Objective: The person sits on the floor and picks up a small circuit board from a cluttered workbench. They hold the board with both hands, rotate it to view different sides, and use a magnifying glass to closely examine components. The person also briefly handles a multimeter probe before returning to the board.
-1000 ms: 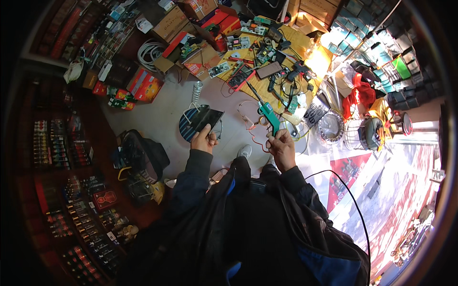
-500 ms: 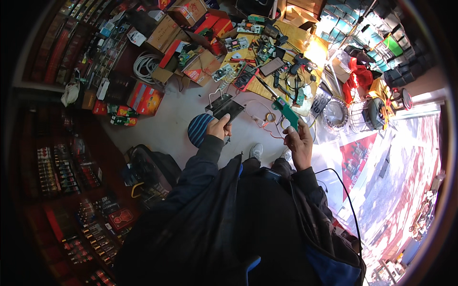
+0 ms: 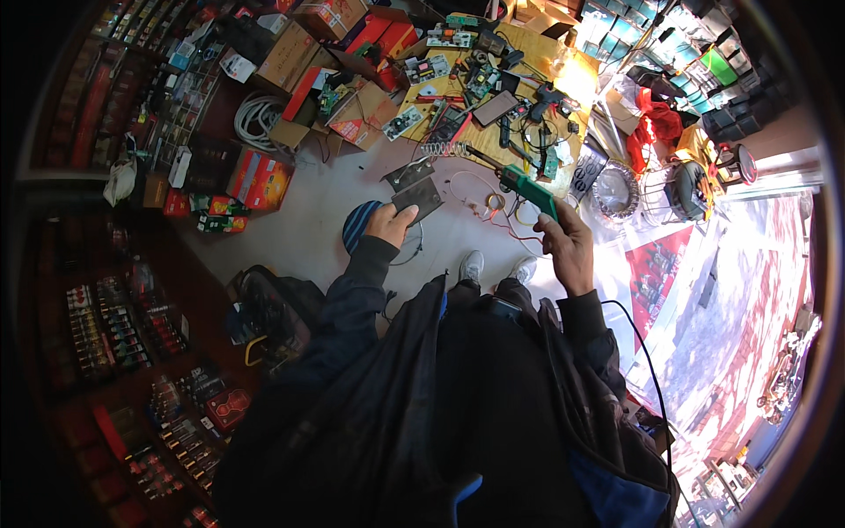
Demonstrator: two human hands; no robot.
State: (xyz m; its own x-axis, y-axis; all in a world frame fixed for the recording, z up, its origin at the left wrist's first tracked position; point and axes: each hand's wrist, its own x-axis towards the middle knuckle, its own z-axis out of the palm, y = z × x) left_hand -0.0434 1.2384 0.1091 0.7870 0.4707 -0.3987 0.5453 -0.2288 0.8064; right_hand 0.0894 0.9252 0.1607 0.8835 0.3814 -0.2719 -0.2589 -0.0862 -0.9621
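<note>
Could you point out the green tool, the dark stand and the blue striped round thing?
Green tool (image 3: 530, 191): head view, on its green handle.
Dark stand (image 3: 422, 201): head view, on its flat plate.
Blue striped round thing (image 3: 355, 225): head view, on its striped surface.

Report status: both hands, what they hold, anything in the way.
Left hand gripping dark metal stand; right hand gripping green soldering iron. Iron's tip near stand's wire coil; contact unclear. Cluttered wooden worktop beyond.
</note>
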